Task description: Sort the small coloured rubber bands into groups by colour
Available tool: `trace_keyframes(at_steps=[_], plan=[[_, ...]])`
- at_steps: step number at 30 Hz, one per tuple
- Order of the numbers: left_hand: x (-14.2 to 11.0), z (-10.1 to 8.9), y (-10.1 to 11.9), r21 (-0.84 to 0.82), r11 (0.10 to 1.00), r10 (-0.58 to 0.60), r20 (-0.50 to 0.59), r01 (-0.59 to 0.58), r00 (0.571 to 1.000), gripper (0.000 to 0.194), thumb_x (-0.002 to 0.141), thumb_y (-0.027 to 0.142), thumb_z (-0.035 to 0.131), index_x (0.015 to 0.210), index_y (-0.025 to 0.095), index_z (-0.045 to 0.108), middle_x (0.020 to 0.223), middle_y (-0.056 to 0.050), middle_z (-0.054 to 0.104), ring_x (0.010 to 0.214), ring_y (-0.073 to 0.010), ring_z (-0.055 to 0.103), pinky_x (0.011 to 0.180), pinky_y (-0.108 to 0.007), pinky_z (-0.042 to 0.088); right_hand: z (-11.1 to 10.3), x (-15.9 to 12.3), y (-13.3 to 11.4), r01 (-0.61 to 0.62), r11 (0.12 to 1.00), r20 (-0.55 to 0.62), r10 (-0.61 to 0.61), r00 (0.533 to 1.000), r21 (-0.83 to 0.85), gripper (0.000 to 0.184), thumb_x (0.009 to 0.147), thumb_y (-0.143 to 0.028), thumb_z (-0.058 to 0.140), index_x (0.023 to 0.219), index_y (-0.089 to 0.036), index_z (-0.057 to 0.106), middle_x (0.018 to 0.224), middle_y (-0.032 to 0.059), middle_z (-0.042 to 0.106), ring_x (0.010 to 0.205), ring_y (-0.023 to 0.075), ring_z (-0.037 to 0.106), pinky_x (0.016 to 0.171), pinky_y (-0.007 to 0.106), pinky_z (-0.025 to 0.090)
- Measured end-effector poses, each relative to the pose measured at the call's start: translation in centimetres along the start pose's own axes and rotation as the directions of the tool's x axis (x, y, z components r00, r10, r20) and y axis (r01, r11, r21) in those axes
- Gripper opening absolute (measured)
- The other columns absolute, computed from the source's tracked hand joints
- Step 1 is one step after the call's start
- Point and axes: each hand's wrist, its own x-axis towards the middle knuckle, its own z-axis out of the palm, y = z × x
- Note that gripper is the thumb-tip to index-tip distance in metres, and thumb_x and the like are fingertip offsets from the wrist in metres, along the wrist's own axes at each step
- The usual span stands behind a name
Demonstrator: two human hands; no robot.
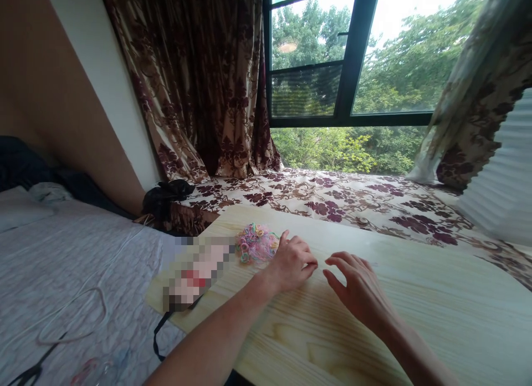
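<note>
My left hand [293, 264] rests over the wooden-patterned table [307, 336], its thumb and forefinger pinched together. Whatever may be between those fingertips is too small to make out. Just right of it is my right hand [353, 278], thumb and forefinger apart, with nothing visible in it. The two hands are close but not touching. A tangled heap of small pastel loops [255, 243], pink, green, yellow and lilac, lies on the table beyond my left wrist. Part of the heap is hidden behind my left hand.
A pixelated flat item [201, 272] lies at the table's left edge, with a black strap [157, 336] hanging below. Left is a bed [75, 264] with a white cable [103, 308]. Behind the table are a flowered window seat [332, 200], curtains [236, 97] and a window.
</note>
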Motion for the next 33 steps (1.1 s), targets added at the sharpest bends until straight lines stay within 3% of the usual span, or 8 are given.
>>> trace_keyframes(at_steps=[7,15,20,23,27,33], plan=[[0.0,-0.1,0.5,0.014,1.000,-0.004,-0.002,0.004,1.000,0.016,0.084,0.029,0.052,0.081,0.025,0.067,0.084,0.000,0.066,0.099,-0.0166,0.051,0.108,-0.050,0.014,-0.6,-0.2,-0.6,0.016,1.000,0.026,-0.016,1.000,0.015,0.016,0.081,-0.026,0.049,0.088,-0.020,0.062,0.081,0.0044,0.068,0.067,0.0157,0.062,0.071,0.032,0.043],[-0.1,0.6,0.2,-0.072,0.997,-0.003,-0.054,-0.001,0.999,0.017,0.084,0.030,0.051,0.079,0.025,0.067,0.081,0.001,0.066,0.095,-0.0160,0.052,0.107,-0.048,0.015,-0.3,0.0,-1.2,-0.010,0.999,0.054,0.007,0.998,0.054,0.021,0.087,-0.025,0.042,0.077,-0.022,0.060,0.068,0.0008,0.064,0.061,0.0134,0.058,0.066,0.026,0.041],[-0.2,0.7,0.0,-0.134,0.989,-0.063,-0.055,0.056,0.996,0.016,0.082,0.032,0.055,0.091,0.025,0.067,0.088,-0.001,0.066,0.097,-0.0177,0.052,0.106,-0.049,0.017,-1.1,0.1,1.2,-0.074,0.997,0.099,0.072,0.992,0.015,0.029,0.088,-0.026,0.040,0.073,-0.023,0.064,0.071,0.0018,0.065,0.061,0.0134,0.059,0.065,0.027,0.041],[-0.2,0.5,-0.4,-0.123,0.986,-0.121,-0.066,0.112,0.990,0.023,0.080,0.031,0.057,0.101,0.024,0.064,0.093,-0.003,0.066,0.099,-0.0192,0.052,0.105,-0.049,0.019,-2.1,-0.4,4.5,-0.223,0.960,0.129,0.246,0.961,-0.166,0.026,0.083,-0.025,0.044,0.071,-0.023,0.067,0.073,0.0018,0.067,0.061,0.0152,0.060,0.061,0.028,0.040],[-0.2,0.4,-0.9,-0.087,0.984,-0.162,-0.075,0.155,0.984,0.020,0.081,0.026,0.055,0.098,0.024,0.065,0.088,-0.002,0.066,0.098,-0.0194,0.052,0.105,-0.049,0.019,-3.2,-1.2,7.6,-0.370,0.866,0.148,0.436,0.888,-0.336,0.026,0.082,-0.026,0.046,0.071,-0.024,0.070,0.075,0.0022,0.068,0.065,0.0181,0.063,0.060,0.030,0.038],[-0.2,0.4,-1.2,-0.059,0.982,-0.183,-0.063,0.180,0.981,0.019,0.081,0.024,0.053,0.095,0.023,0.066,0.090,-0.003,0.066,0.099,-0.0201,0.051,0.105,-0.049,0.019,-3.5,-1.1,7.5,-0.427,0.820,0.216,0.529,0.821,-0.381,0.025,0.082,-0.027,0.047,0.078,-0.025,0.072,0.082,0.0024,0.069,0.071,0.0183,0.063,0.059,0.028,0.037]])
